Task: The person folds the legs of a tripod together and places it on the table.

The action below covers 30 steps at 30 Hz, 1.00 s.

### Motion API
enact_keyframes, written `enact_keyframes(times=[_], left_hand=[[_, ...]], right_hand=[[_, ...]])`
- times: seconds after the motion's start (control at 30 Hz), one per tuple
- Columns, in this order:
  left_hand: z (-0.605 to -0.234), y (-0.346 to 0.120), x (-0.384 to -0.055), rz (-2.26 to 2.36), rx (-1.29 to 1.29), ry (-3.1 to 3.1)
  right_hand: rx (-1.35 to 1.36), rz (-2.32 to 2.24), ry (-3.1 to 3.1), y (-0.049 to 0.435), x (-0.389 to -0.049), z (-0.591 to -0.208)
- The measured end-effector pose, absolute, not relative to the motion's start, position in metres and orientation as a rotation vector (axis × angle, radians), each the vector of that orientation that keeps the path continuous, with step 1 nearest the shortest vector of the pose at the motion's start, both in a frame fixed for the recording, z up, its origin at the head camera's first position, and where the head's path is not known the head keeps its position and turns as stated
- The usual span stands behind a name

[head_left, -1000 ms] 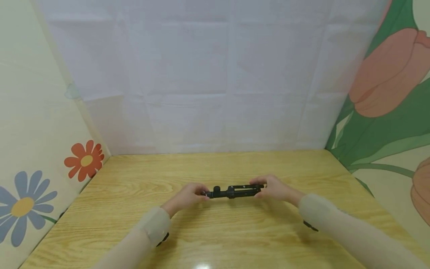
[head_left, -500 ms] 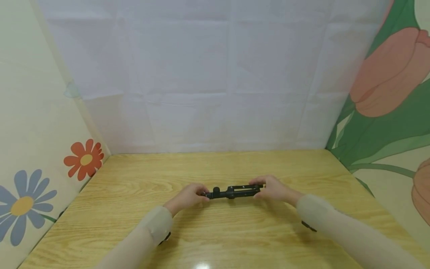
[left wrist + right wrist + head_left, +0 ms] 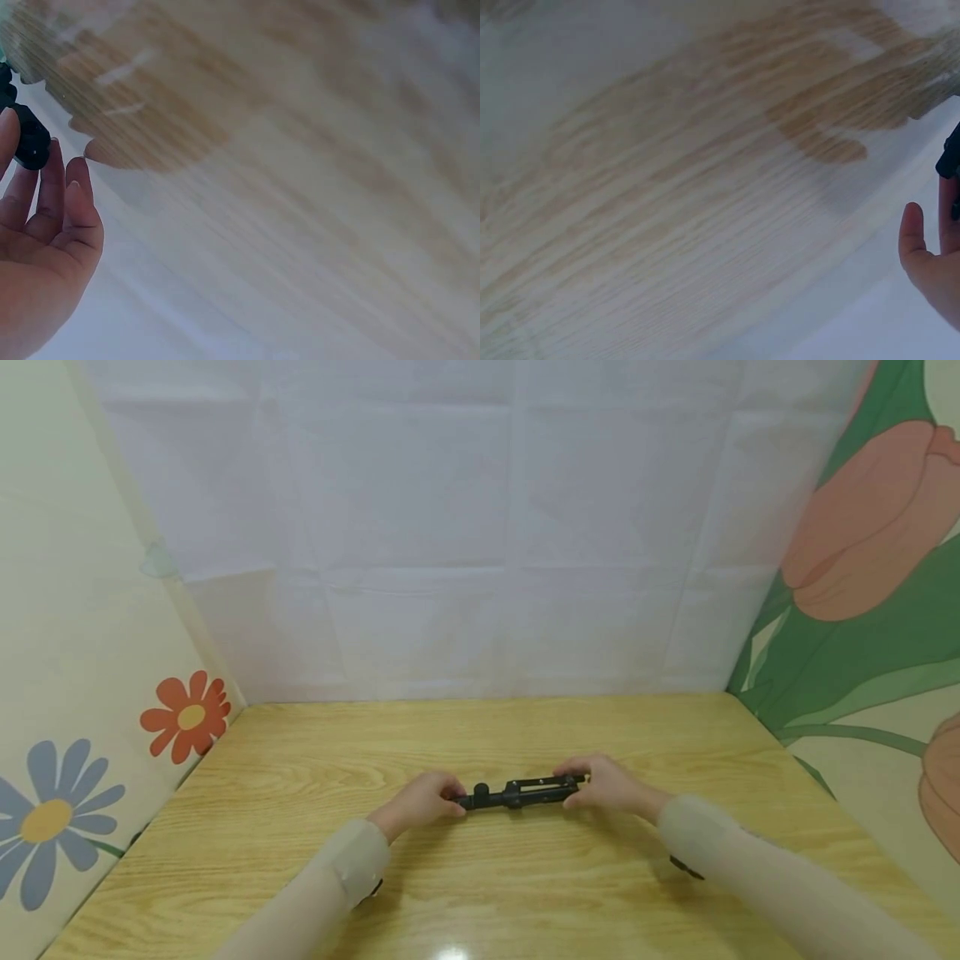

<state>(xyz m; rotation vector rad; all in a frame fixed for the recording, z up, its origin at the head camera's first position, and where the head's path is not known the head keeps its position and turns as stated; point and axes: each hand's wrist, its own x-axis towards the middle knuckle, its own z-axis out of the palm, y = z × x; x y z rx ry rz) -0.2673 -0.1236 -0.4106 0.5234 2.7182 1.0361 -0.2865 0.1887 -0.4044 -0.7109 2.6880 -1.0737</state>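
A black folded mini tripod [image 3: 513, 793] lies crosswise between my two hands in the head view, close over the table. Its head end with a round knob points left and its legs point right. My left hand [image 3: 423, 797] pinches the head end between thumb and fingers. At the leg ends, my right hand [image 3: 611, 785] holds on with thumb and fingertips. In the left wrist view, the left hand [image 3: 52, 247] has the dark end of the tripod [image 3: 31, 139] at its fingertips. Only part of the right hand [image 3: 937, 262] and a bit of the tripod [image 3: 950, 156] show in the right wrist view.
The wood-grain table [image 3: 480, 885] stretches under both arms. Behind it hangs a creased white sheet [image 3: 420, 527]. Flower-printed panels stand at both sides, the left panel [image 3: 82, 610] with daisies and the right panel [image 3: 885, 652] with tulips.
Both hands and the tripod have shifted slightly toward me and a touch left. The tripod's left end sits a little lower than before. The grip of both hands looks the same.
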Motion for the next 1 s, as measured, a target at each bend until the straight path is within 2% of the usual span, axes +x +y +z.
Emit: enact_keyframes(times=[0.67,1.0], left_hand=[[-0.4073,-0.123,-0.2635,1.102,0.46,2.679],[-0.4052,-0.1248,-0.2607,1.11,0.498,2.665]], right_hand=[[-0.696,-1.124,2.605,0.1888,-0.2851,-0.4078],[-0.798,-1.135,2.573,0.1911,-0.287,-0.4126]])
